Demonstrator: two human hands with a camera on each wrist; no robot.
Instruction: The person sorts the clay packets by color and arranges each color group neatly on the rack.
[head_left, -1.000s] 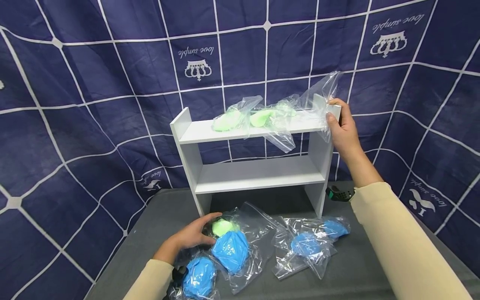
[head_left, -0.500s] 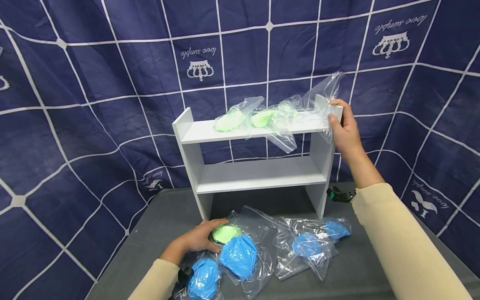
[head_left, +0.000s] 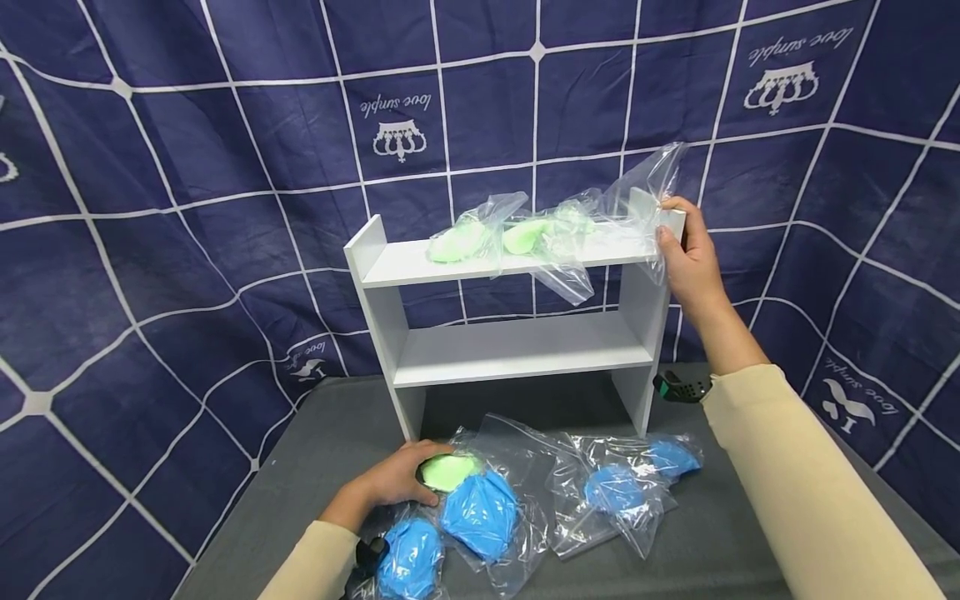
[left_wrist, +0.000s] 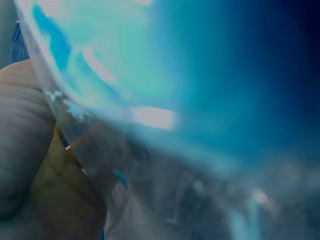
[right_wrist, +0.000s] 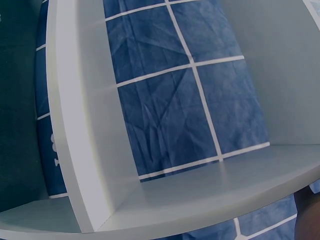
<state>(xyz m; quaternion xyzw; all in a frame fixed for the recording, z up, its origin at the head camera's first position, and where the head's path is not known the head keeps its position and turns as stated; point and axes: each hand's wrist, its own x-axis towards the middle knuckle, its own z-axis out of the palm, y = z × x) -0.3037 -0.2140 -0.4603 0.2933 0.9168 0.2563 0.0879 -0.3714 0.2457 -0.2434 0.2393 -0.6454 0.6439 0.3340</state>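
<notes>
In the head view, my left hand [head_left: 396, 481] curls its fingers and thumb round a bagged green lump [head_left: 447, 472], soft and clay-like, on the table. A bagged blue lump [head_left: 482, 515] lies against it, and another blue lump [head_left: 411, 557] sits below my left wrist. Blurred blue in clear plastic [left_wrist: 225, 90] fills most of the left wrist view. My right hand [head_left: 692, 254] grips the top of the right side panel of a white shelf [head_left: 521, 348], beside a clear bag's loose end. Only a dark edge of that hand shows in the right wrist view.
Bagged green lumps [head_left: 459, 240] lie along the top shelf, their plastic hanging over its front. Two blue lumps in clear bags [head_left: 613, 489] lie on the grey table [head_left: 300, 475] at right. A blue checked cloth [head_left: 225, 167] hangs behind and at both sides.
My left hand has moved slightly right and closed round the green lump. The blue lump beside it has shifted right and down a little. My right hand has stayed on the shelf.
</notes>
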